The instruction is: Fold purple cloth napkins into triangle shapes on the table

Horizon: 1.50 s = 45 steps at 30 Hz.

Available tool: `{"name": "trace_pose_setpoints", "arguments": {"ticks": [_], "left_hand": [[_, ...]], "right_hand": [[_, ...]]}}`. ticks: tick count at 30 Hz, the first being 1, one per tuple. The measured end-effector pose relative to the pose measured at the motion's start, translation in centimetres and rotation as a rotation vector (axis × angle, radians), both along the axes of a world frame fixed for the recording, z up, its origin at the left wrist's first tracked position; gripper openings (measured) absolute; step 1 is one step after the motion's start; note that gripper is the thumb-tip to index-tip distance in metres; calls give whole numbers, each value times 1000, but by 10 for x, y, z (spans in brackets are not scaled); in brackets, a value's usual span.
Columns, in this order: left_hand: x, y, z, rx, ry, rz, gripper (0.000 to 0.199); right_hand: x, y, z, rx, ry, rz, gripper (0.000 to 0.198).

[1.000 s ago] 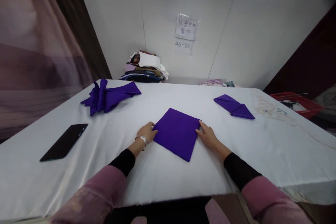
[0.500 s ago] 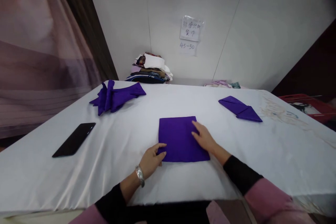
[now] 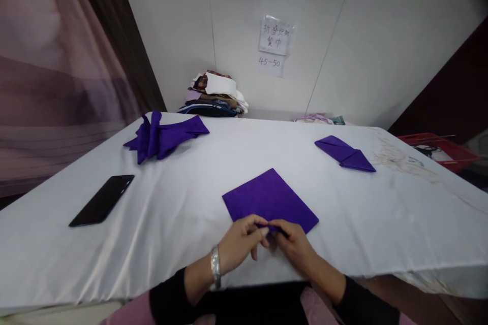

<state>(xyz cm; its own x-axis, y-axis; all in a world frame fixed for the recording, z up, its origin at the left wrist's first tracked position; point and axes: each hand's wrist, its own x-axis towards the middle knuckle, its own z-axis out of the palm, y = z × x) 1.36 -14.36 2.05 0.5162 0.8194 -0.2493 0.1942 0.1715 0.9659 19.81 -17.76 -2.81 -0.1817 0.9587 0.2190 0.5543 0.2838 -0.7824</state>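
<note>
At near centre, left hand (image 3: 237, 245) and right hand (image 3: 298, 248) pinch purple cloth (image 3: 269, 196), seemingly by its corner; uneven tugging could skew it.

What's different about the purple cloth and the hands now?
The purple cloth has turned: half a second ago a straight edge faced the person, now a corner does. The left hand and right hand left its sides, came together and now pinch its near edge. The spiky purple cloth, long folded cloth and flat black thing stayed put.
</note>
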Motion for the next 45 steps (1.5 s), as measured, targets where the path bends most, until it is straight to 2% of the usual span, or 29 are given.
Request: {"name": "trace_pose_setpoints", "arguments": {"ticks": [5,8,10,13,16,21,24,33,41,45], "left_hand": [[-24,49,2,434,281,188,34],[-32,73,-4,531,448,153,36],[-33,84,-11,536,511,141,40],[-34,94,-23,565,589,168,44],[-35,101,-34,620,615,219,41],[-36,105,-47,665,545,301,34],[-39,105,-46,683,533,303,34],[-52,103,-41,674,521,215,41],[-53,105,-48,706,449,216,33],[-52,103,-47,702,415,226,30]], "right_hand": [[19,41,30,-231,193,-76,21],[30,79,40,-432,362,-81,19],[37,103,41,-491,358,-123,16],[44,132,34,-464,225,-185,10],[47,149,22,-403,138,-226,9],[46,159,7,-305,8,-304,35],[45,161,3,-270,-76,-333,42],[39,161,9,-178,-327,-386,42],[28,164,10,-120,-566,-403,41],[24,163,6,-90,-615,-421,40]]}}
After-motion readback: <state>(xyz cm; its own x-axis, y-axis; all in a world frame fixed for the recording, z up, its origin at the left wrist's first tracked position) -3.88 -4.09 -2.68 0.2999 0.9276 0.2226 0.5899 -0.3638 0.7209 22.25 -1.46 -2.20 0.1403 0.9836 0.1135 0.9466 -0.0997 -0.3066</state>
